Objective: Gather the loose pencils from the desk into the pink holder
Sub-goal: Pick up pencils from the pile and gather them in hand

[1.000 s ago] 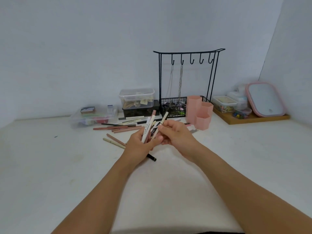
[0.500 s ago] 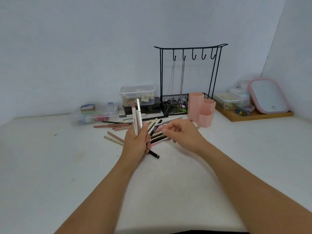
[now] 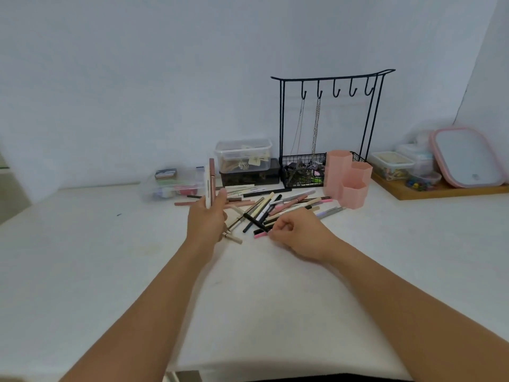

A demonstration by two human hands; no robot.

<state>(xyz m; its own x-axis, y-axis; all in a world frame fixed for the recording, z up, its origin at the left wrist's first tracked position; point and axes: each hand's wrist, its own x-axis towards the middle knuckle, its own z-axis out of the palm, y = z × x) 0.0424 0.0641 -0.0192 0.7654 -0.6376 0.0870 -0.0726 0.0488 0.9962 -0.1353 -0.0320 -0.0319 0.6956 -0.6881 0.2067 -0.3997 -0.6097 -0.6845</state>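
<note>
Pretty even, soft lighting with barely any shadows; wide-angle warping bends edges around 3 o'clock, and everything's slightly soft, blurry-ish overall.

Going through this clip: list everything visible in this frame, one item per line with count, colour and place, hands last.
loose pencils: many, mixed pink, black, cream, brown; scattered on the desk left of the holder
held pencils: a few, white and brown; upright in the left hand
pink holder: one, pink, three hexagonal tubes; desk, right of the pile
wire stand: one, black; behind the holder, chains on two hooks
clear boxes: several, transparent; along the back wall
dark box: one; under a clear box
wooden tray: one, brown; far right
mirror: one, pink-rimmed; leaning on the tray
desk: one, white
left hand: grips pencils
right hand: pinches a pink pencil on the desk
</note>
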